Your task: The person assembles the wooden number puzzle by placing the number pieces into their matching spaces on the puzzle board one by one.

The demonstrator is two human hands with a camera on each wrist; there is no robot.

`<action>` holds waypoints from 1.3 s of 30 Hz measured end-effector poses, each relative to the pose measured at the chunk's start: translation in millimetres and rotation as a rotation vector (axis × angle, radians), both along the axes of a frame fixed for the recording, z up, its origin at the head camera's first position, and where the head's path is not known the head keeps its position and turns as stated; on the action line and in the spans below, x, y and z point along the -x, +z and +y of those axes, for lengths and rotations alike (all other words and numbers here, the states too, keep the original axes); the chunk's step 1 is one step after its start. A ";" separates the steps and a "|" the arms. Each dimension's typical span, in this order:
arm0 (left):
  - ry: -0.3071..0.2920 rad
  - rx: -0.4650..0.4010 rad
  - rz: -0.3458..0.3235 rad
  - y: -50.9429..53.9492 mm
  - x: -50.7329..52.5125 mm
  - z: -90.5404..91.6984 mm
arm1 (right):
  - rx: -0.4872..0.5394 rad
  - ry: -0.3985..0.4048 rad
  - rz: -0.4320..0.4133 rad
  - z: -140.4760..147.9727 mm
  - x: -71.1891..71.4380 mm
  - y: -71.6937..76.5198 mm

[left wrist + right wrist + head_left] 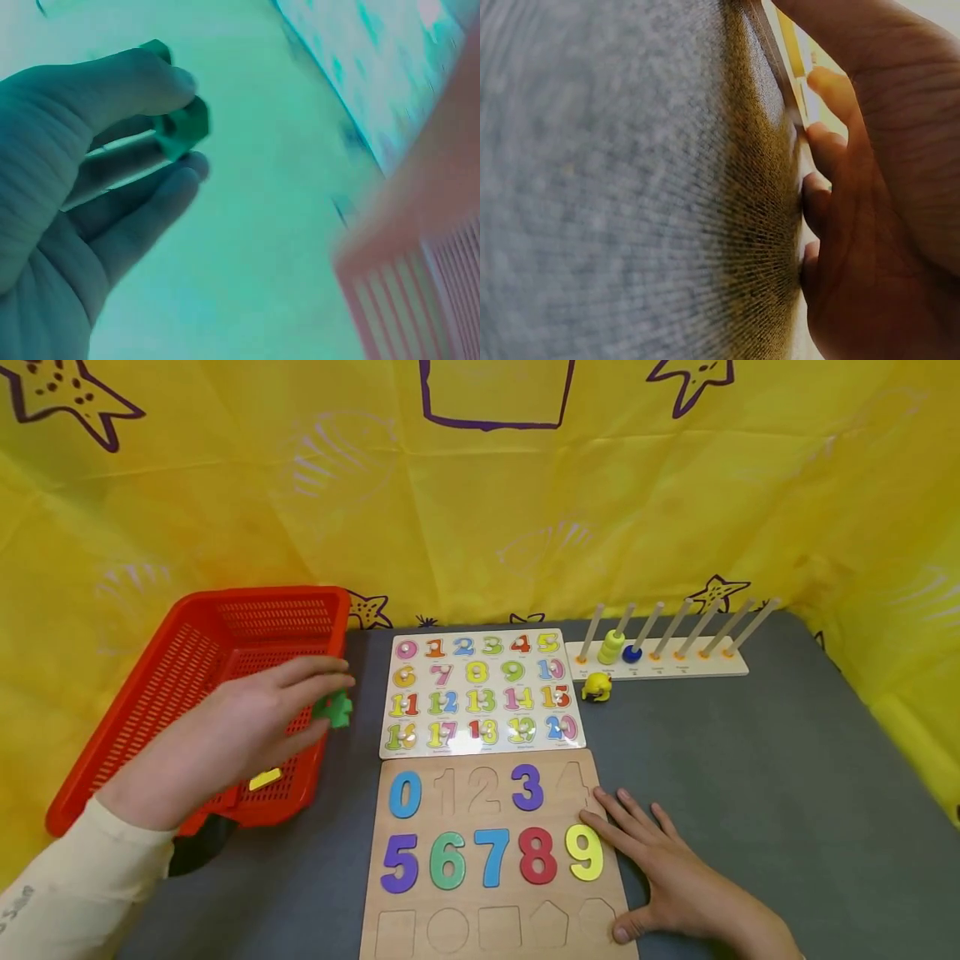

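Above the right rim of the red basket, my left hand pinches a small green puzzle piece between thumb and fingers. The left wrist view shows the same green piece at the fingertips; its exact shape is partly hidden. My right hand lies with spread fingers along the right edge of a wooden number board, thumb and fingertips touching it. Coloured digits 0, 3 and 5 to 9 sit in the board. The slots for 1, 2 and 4 are bare, as is the bottom row of shape outlines.
A yellow piece lies in the basket. Behind the board is a pegged number puzzle. To its right stand a rack of upright pegs with several rings and a small yellow toy. A yellow cloth hangs behind.
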State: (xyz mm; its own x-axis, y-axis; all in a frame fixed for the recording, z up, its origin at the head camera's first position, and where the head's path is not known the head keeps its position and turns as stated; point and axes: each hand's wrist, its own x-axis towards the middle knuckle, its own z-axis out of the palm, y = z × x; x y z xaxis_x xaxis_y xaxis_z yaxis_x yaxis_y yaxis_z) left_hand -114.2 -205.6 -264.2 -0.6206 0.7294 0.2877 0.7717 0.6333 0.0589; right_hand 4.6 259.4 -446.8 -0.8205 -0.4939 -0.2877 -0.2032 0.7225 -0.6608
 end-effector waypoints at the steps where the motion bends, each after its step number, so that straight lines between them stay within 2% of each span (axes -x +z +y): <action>1: -0.011 0.014 -0.017 -0.1 -8.5 10.7 | -0.003 0.002 0.001 0.1 0.1 0.0; 4: -0.040 0.048 -0.075 -5.0 -27.2 39.9 | -0.008 0.001 -0.002 0.6 0.3 0.6; 7: -0.077 0.079 -0.134 -16.3 -33.9 63.2 | -0.014 -0.002 -0.009 0.5 0.5 1.2; 9: -0.108 0.080 -0.186 -27.6 -33.0 77.4 | -0.017 0.002 -0.014 0.0 0.7 1.4; 15: -0.183 0.100 -0.412 -69.1 -17.1 129.0 | -0.002 0.004 -0.020 1.9 1.3 3.3; 18: -0.218 0.112 -0.475 -88.7 -9.7 157.3 | 0.015 0.010 -0.010 2.7 1.7 2.9; 22: -0.272 0.148 -0.431 -111.3 -3.6 189.8 | 0.031 0.015 0.002 3.1 1.4 1.3; 27: -0.290 0.201 -0.348 -132.9 0.2 217.6 | 0.042 0.018 0.014 2.8 0.0 -0.2; 30: -0.292 0.233 -0.303 -140.5 2.0 227.5 | 0.051 0.016 0.002 2.6 0.9 -0.1; 37: -0.311 0.288 -0.184 -147.9 3.4 237.6 | 0.048 0.018 -0.005 3.2 0.7 -0.5; 39: -0.308 0.281 -0.179 -149.8 3.1 238.3 | 0.050 0.019 0.001 3.8 0.0 -0.8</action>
State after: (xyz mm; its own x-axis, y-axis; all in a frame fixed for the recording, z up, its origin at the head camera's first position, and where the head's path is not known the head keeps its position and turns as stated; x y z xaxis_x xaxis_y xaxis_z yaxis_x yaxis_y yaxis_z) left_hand -117.4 32.6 -414.0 -0.3842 0.9224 -0.0398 0.9200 0.3861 0.0670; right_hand 4.6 263.2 -447.6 -0.8110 -0.5234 -0.2614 -0.2176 0.6846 -0.6957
